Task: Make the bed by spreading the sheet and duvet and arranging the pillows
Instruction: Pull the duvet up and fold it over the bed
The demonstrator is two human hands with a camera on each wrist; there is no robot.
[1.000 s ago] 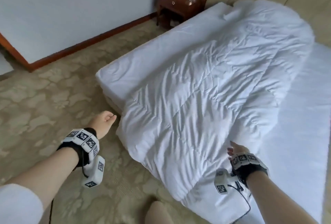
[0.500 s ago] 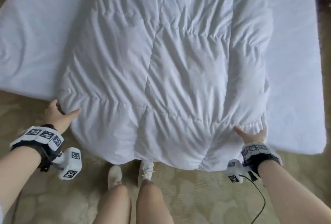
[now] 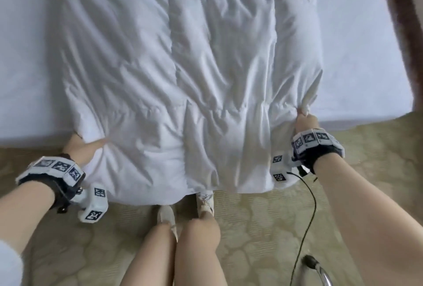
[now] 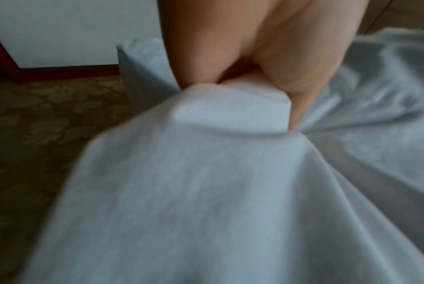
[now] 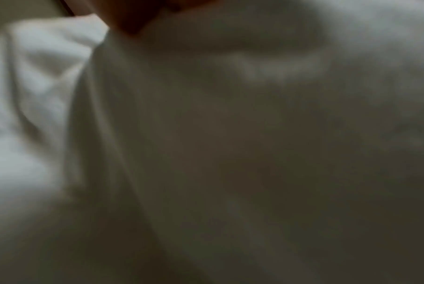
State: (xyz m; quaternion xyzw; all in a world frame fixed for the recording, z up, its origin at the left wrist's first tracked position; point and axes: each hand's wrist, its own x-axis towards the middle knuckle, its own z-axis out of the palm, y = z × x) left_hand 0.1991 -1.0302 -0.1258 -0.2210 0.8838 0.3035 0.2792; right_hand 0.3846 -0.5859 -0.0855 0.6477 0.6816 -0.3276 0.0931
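Underfoot, beige patterned carpet (image 3: 263, 235) with cloud-like blotches. Near the right lower corner, a thin black cable (image 3: 306, 214) trailing across it, close to a curved chrome tube (image 3: 320, 273). Along the white wall (image 4: 60, 32), a dark red wooden skirting board (image 4: 67, 72).

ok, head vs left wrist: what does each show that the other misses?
Head only: the right hand pinching the duvet's other corner, the bare sheet on both sides, the person's legs and shoes. Left wrist only: the wall with its red baseboard, and the thumb pressed into a bunched fold. Both: the left hand's grip on the duvet, the patterned carpet.
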